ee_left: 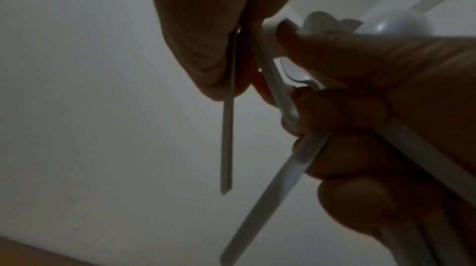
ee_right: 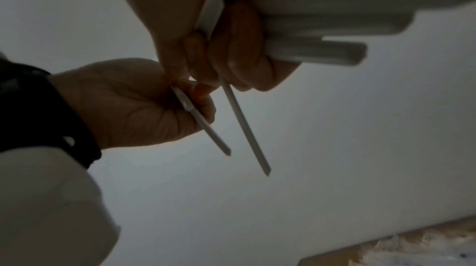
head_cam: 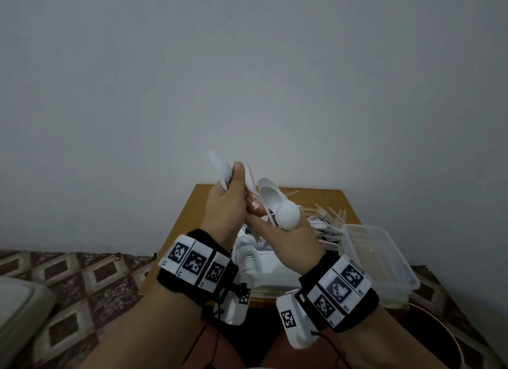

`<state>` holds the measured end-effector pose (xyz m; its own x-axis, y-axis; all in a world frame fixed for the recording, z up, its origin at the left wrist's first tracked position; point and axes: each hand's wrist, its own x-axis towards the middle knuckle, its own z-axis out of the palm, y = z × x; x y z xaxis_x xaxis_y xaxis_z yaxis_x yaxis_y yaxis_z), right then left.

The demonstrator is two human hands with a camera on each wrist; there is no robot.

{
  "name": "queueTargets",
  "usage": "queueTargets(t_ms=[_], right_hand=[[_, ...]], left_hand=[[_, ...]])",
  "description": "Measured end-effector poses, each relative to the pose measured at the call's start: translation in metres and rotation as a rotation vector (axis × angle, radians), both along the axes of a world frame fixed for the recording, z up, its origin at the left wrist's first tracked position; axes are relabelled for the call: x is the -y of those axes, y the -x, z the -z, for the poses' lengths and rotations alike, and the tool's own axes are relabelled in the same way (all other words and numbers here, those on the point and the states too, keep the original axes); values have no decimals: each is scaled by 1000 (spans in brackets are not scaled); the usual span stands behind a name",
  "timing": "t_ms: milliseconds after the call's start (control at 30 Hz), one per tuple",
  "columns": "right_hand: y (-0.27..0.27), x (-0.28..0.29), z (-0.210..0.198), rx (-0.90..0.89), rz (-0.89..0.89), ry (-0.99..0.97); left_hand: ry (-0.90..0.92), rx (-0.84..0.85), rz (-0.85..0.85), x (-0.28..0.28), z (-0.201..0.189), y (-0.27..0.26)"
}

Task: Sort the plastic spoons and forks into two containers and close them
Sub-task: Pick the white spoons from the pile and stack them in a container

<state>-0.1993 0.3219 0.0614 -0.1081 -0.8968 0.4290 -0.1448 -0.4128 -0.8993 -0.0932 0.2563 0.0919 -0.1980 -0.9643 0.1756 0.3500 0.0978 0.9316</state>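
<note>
**A:** How is each grip set?

**B:** The left hand (head_cam: 225,206) is clenched round white plastic spoons (head_cam: 220,166), thumb up, bowls fanning above the fist. The right hand (head_cam: 286,236) is curled round a second bunch of spoons (head_cam: 277,203), with one round bowl (head_cam: 287,215) facing the camera. The two hands touch at the fingers, raised above the worktop (head_cam: 192,212).

**A:** And from the wrists?

**B:** In the left wrist view a thin handle (ee_left: 227,138) hangs straight down out of the left fingers (ee_left: 201,32), and a second handle (ee_left: 273,170) runs slantwise through the right fingers (ee_left: 360,107). In the right wrist view several handles (ee_right: 316,52) stick out sideways from the right fist, and one slim handle (ee_right: 201,121) pokes from the left hand (both views are dim, so which spoon is which I cannot tell).

**A:** What lies around them?

**B:** Under the hands sits a container (head_cam: 275,272), its inside mostly hidden by the wrists; a ribbed stack of white pieces (head_cam: 248,258) shows at its left. To the right stands a clear plastic container (head_cam: 384,261). Behind it, a heap of clear forks (head_cam: 330,217) lies on the worktop, tines pointing away. A grey wall (head_cam: 247,66) rises behind, and a patterned floor (head_cam: 82,272) spreads to the left.

**A:** Any writing?

**B:** Both wrists wear black bands (head_cam: 192,264) carrying black-and-white square markers (head_cam: 336,290); small characters sit under the squares, too small to read.
</note>
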Motion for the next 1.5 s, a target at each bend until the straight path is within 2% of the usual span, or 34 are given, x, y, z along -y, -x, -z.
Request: queueTargets(t_ms=[67, 200, 400, 567, 667, 733, 800, 900, 1167, 1433, 1500], right_hand=[[-1, 1, 1, -14, -15, 25], [-1, 1, 1, -114, 134, 8], [2, 4, 8, -140, 261, 11], [10, 5, 8, -130, 185, -11], [12, 5, 11, -73, 213, -23], [15, 7, 12, -12, 252, -47], [19, 9, 12, 4, 277, -59], [26, 10, 13, 26, 312, -66], [31, 5, 15, -10, 335, -117], [35, -3, 14, -260, 354, -147], [36, -4, 14, -454, 371, -141]], left_hand=[[-24, -32, 10, -3, -3, 1], [-40, -83, 45, -6, -6, 3], [-75, -81, 77, -6, -8, 7], [-111, -236, 391, -9, -18, -3], [-129, -297, 432, -11, -18, -1], [-119, -211, 333, -10, -12, 5], [-30, -59, 226, -9, -7, 7], [118, 153, 174, -8, 2, 6], [66, 211, 99, -1, 11, 2], [57, 236, 99, 0, 17, 0], [30, 227, 115, -1, 18, 1]])
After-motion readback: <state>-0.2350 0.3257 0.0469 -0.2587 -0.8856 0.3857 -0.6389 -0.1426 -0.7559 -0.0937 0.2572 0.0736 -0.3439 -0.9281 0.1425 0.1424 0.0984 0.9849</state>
